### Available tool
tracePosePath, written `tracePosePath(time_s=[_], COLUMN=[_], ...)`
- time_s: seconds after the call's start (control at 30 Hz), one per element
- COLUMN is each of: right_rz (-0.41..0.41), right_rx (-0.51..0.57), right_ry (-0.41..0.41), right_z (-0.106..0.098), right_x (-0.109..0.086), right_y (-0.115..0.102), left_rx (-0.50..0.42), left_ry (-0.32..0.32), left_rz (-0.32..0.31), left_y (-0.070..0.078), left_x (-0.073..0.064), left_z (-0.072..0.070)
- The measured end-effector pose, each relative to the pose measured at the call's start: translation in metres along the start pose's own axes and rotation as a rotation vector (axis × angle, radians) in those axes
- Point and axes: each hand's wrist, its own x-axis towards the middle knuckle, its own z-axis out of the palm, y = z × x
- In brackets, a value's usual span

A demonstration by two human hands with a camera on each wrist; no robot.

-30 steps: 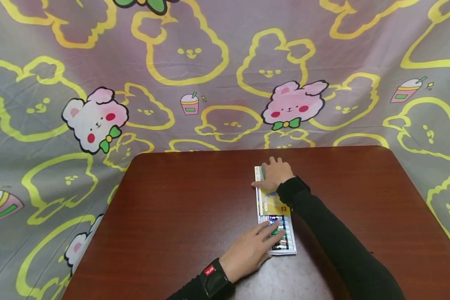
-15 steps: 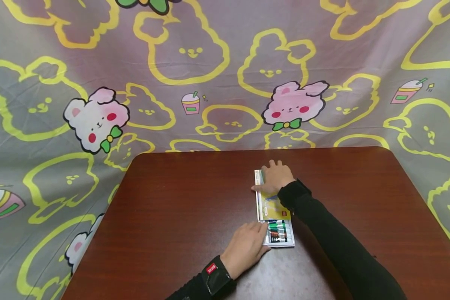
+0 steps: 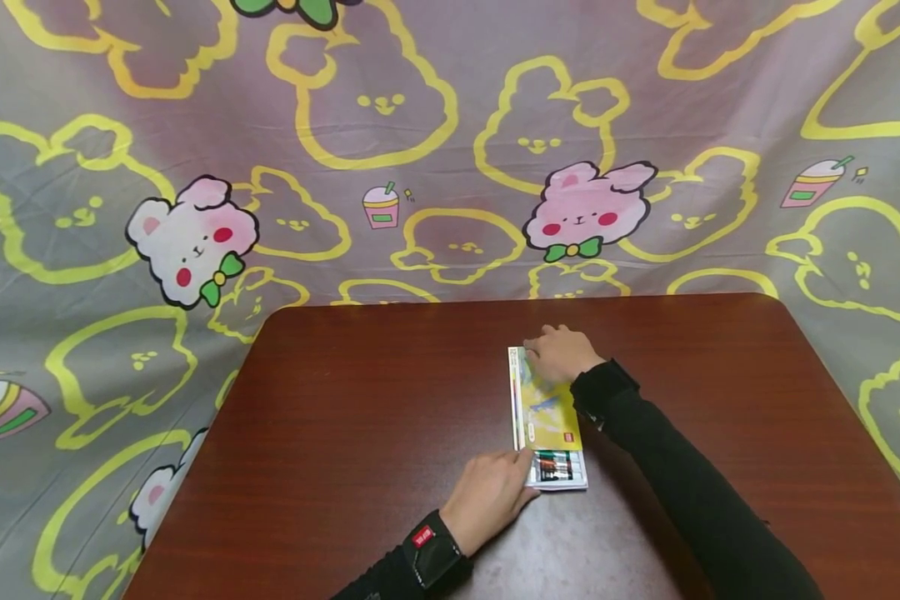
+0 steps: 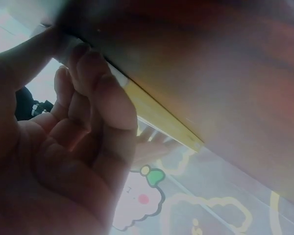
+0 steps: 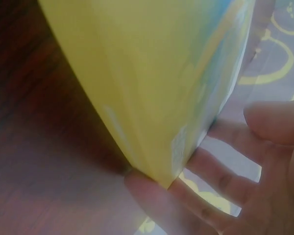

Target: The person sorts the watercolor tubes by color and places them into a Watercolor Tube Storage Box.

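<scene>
A flat paint box with a yellow sleeve (image 3: 551,421) lies lengthwise on the table. Its white tray (image 3: 579,481) sticks out of the near end, showing a short row of paint tubes (image 3: 555,465). My left hand (image 3: 487,493) grips the tray's near left corner, thumb at the near end and fingers curled along the side. In the left wrist view, that hand (image 4: 73,142) covers much of the box edge. My right hand (image 3: 562,354) is at the far end; in the right wrist view its fingertips (image 5: 201,159) touch the sleeve's end edge, with the thumb (image 5: 274,122) held off.
The brown table (image 3: 375,400) has rounded far corners. Behind it hangs a cloth backdrop (image 3: 435,125) with yellow outlines and cartoon animals, which also runs down the left side. Dark sleeves and wrist bands cover both forearms.
The sleeve has slid toward me over the tray, so fewer tubes show. My left hand has moved from over the tubes to the tray's corner. My right hand's thumb has left the sleeve's left side.
</scene>
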Motion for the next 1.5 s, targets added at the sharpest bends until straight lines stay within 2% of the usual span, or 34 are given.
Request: tracePosePath(time_s=[0.3,0.53,0.8,1.07,1.2,1.33,1.5], right_rz=[0.001,-0.022,-0.051,-0.041,-0.044,-0.057,-0.088], right_rx=[0.042,0.044,0.044,0.035,0.047,0.122,0.272], right_ry=[-0.035,-0.030,-0.015,-0.018,-0.020,-0.005,0.063], right_z=[-0.004,-0.003,-0.002,-0.003,-0.002,0.003,0.015], right_x=[-0.004,-0.007,-0.012,-0.011,-0.013,-0.020,-0.034], right_y=[-0.003,-0.007,-0.010,-0.013,-0.012,-0.008,-0.001], left_rx=[0.032,0.041,0.059,0.053,0.045,0.040,0.021], left_ry=[0.018,0.021,-0.006,0.007,-0.008,-0.027,-0.050], left_rz=[-0.023,-0.025,-0.038,-0.024,-0.026,-0.014,-0.004], left_y=[-0.004,-0.009,-0.013,-0.014,-0.015,-0.015,-0.017], left_x=[0.004,0.007,0.010,0.010,0.010,0.010,0.009], left_z=[0.002,0.003,0.002,0.001,0.001,0.002,0.001])
